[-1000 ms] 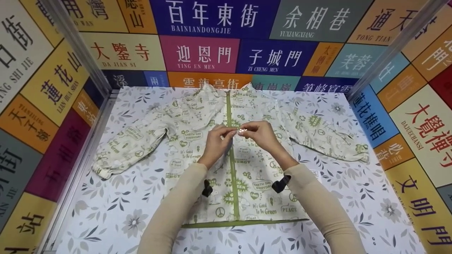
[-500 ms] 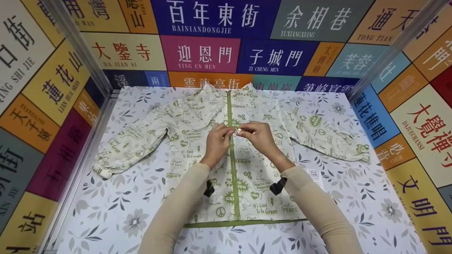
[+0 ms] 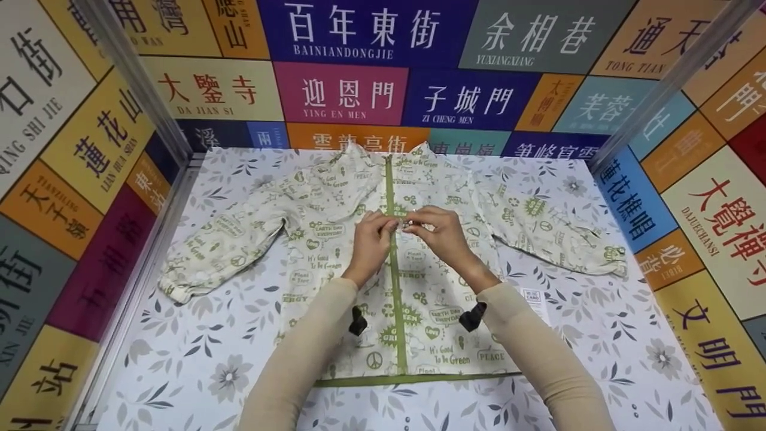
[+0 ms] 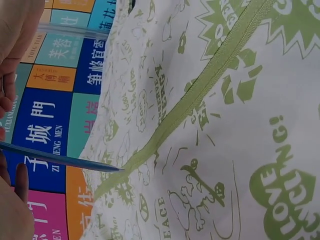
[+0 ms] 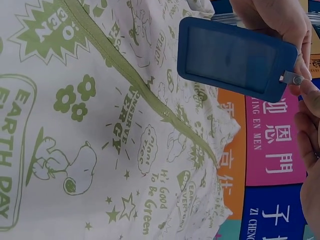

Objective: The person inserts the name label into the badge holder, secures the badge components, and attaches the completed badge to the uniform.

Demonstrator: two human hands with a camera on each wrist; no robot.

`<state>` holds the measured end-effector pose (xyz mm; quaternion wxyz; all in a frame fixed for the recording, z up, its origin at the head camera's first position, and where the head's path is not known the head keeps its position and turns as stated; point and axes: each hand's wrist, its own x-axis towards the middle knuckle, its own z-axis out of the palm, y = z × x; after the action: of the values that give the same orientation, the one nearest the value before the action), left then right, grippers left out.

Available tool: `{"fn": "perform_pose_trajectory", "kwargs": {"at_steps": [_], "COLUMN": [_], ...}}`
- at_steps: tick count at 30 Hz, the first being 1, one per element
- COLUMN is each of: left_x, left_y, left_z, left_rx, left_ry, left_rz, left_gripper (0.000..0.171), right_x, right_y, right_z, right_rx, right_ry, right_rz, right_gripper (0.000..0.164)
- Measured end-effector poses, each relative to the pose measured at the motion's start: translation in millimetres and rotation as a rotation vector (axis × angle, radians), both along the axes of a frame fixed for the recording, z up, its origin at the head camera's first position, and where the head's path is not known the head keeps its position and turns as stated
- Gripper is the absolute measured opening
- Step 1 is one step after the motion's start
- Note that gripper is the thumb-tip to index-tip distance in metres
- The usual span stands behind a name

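Left hand and right hand pinch a badge above the jacket.
They angle inward, close together at its clip over the jacket's zip; the badge is blue, rectangular, with a paler pane.

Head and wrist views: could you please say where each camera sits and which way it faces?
Head: on the head, facing forward and down at the jacket; left hand, right hand, forearms show.
Left wrist: on that wrist, facing zip and wall; both hands partly show.
Right wrist: likewise, facing zip and wall; hands partly show.
Wrist views share badge holder.
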<state>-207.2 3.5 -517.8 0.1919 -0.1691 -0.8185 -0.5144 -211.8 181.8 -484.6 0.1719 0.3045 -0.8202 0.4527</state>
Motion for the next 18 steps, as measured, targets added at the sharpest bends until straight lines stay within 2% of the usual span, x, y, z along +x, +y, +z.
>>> {"fn": "perform_pose_trajectory", "kwargs": {"at_steps": [4,10,18], "left_x": [0.0,-0.5,0.4], "left_y": [-1.7,-2.0,-1.9], "left_z": [-0.1,1.2,1.6], "left_rx": [0.012,0.014,0.031], "left_ry": [-0.011,-0.015,-0.020], "left_rz": [0.018,0.006,-0.001], "left_gripper": [0.020,0.021,0.022], "right_x": [2.0,3.4,2.5], "right_y": [-1.9,-0.6,4.5], "right_z": [-1.1,-0.1,0.5], "right_rx": [0.016,-0.004,-0.017], "right_ry": [-0.027,-0.087,-0.100], "right_rz": [-0.019,-0.056,-0.025], "right_gripper": [0.018,0.017,0.016]}}
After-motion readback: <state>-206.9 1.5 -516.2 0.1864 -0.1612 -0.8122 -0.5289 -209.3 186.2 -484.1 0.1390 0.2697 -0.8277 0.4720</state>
